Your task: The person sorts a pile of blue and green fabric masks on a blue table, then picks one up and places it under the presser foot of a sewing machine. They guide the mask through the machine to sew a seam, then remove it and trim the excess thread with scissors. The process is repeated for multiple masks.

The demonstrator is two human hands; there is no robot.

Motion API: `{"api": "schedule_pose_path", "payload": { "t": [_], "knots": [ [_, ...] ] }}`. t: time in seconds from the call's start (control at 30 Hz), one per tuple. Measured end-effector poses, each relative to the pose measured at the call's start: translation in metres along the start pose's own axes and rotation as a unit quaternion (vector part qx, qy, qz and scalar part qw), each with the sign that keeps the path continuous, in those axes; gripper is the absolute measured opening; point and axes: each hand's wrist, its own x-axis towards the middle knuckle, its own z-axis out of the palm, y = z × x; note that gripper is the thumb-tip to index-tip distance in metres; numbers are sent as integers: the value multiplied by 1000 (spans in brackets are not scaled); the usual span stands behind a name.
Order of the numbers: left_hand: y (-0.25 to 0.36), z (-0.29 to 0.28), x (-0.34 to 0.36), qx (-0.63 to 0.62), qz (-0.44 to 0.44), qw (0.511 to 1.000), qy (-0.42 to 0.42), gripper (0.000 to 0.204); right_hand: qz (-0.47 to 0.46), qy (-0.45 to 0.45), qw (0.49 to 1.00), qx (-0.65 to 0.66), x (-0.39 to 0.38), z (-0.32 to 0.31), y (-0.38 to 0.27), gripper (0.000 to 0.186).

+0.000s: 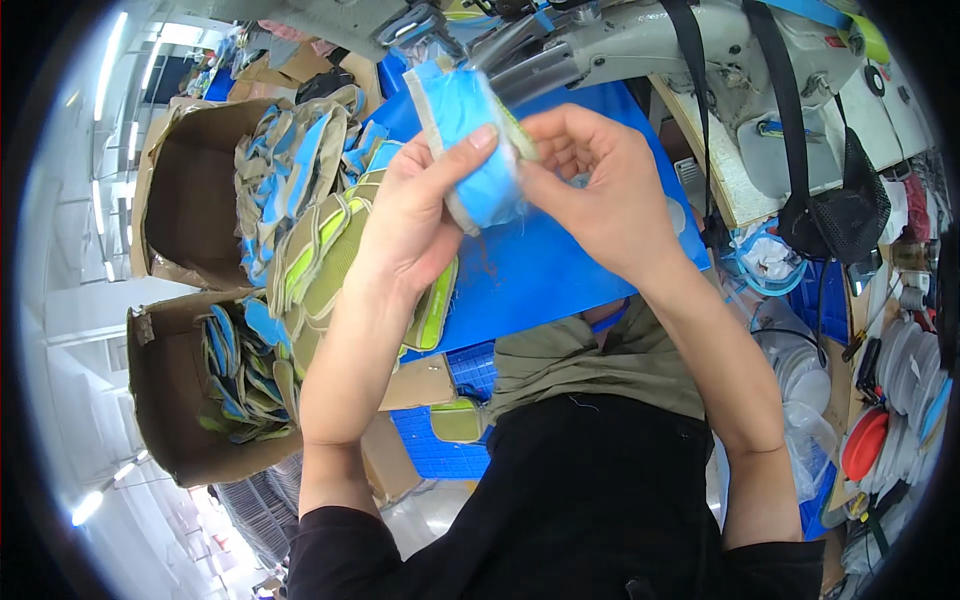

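A blue fabric piece (468, 130) with beige edging and a strip of yellow-green on its right side is held up between my hands, above the blue work surface. My left hand (420, 195) grips its lower left part, thumb pressed on the blue face. At its right edge, my right hand (600, 180) has its thumb and forefinger closed on the greenish border, the other fingers curled. Beside my left forearm lies a stack of olive and lime-green fabric pieces (325, 255). Part of a sewing machine (620, 45) stands just beyond my hands.
Two cardboard boxes stand at the left: the upper box (190, 190) and the lower box (165, 390), which holds trimmed fabric pieces (240, 370). Blue and beige pieces (290, 170) heap beside the upper one. Black straps (785, 110) hang at the right, near thread cones (905, 370).
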Motion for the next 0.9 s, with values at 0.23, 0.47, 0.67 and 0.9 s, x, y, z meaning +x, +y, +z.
{"api": "schedule_pose_path", "payload": {
  "t": [0.23,0.47,0.67,0.9],
  "knots": [
    [-5,-8,-4,-66,15,997,23,26,-78,41,994,-71,-19,-1,-26,25],
    [-27,-14,-2,-19,83,996,22,26,-60,39,990,-118,-27,4,5,29],
    [-35,-18,1,-19,82,996,16,28,-8,-34,998,50,-16,5,24,29],
    [-46,-27,-2,15,96,995,1,30,29,-32,997,66,-7,8,24,25]
  ]
}}
